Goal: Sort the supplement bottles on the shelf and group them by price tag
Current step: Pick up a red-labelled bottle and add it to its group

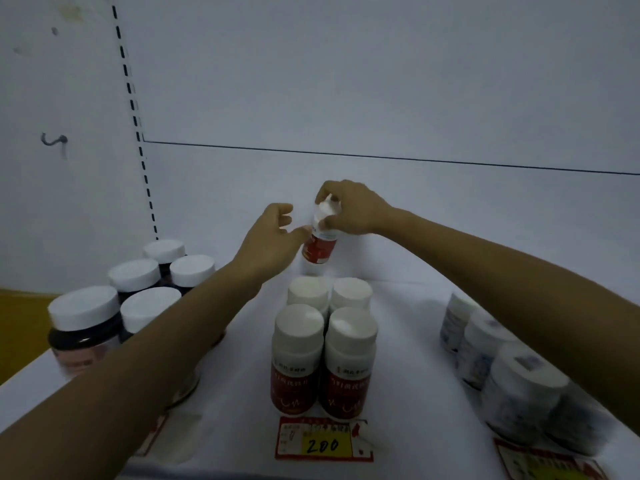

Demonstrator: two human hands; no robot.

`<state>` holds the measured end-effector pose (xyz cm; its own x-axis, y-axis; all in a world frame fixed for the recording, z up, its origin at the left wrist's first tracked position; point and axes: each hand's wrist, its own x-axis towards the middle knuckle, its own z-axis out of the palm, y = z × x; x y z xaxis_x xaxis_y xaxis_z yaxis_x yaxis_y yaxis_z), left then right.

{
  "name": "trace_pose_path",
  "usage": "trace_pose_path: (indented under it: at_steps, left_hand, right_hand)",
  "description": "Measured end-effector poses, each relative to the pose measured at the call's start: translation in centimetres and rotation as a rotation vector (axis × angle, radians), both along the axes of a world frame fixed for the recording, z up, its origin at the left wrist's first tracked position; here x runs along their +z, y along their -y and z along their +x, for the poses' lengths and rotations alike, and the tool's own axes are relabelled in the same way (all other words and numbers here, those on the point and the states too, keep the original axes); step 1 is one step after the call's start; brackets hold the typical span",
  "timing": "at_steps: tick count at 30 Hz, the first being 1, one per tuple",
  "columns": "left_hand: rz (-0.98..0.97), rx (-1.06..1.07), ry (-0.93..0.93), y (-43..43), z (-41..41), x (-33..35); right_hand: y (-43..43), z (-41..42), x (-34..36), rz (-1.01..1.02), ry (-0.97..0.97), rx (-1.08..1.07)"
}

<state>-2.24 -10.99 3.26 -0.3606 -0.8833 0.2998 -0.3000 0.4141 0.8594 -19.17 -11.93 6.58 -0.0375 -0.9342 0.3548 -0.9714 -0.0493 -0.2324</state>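
Note:
My right hand [349,209] grips a white bottle with a red label [318,249] by its cap end, holding it tilted above the back of the white shelf [242,393]. My left hand [273,237] reaches in beside it, fingertips touching the bottle's upper side. Just below stand several matching red-label bottles [323,351] in two rows, behind a price tag reading 200 [323,439]. Dark jars with white lids [114,306] are grouped on the left under my left forearm. White bottles with bluish labels [498,362] line the right.
A second price tag [550,462] lies at the shelf's front right, and a third [152,434] peeks out under my left arm. The white back panel [381,98] with a slotted upright [138,133] closes the rear. A yellow surface [20,323] shows far left.

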Motion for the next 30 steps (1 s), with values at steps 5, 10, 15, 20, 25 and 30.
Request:
trace_pose_path:
  at_steps: [5, 10, 15, 20, 25, 30]
  left_hand:
    - [-0.135, -0.043, 0.000, -0.5, 0.2, 1.8]
    - [-0.288, -0.174, -0.135, -2.8, 2.4, 2.0]
    - [-0.169, -0.248, -0.378, -6.5, 5.3, 0.9]
    - [-0.197, -0.225, -0.548, -9.3, 8.0, -2.4]
    - [-0.516, 0.010, -0.524, -7.9, 10.5, -4.0]
    - [-0.768, 0.156, -0.405, -6.7, 11.7, -4.8]
  right_hand:
    - [-7.2, 2.8, 4.7, -0.249, 0.353, 0.069]
    - [-11.4, 6.1, 5.1, -0.417, 0.760, 0.061]
    - [-14.6, 10.3, 1.5, -0.585, 1.098, 0.020]
    - [-16.7, 14.2, -1.6, -0.576, 1.282, 0.129]
    - [-16.6, 16.0, -1.9, -0.448, 1.307, 0.189]
    - [-15.2, 17.2, -1.4, -0.420, 1.218, 0.134]
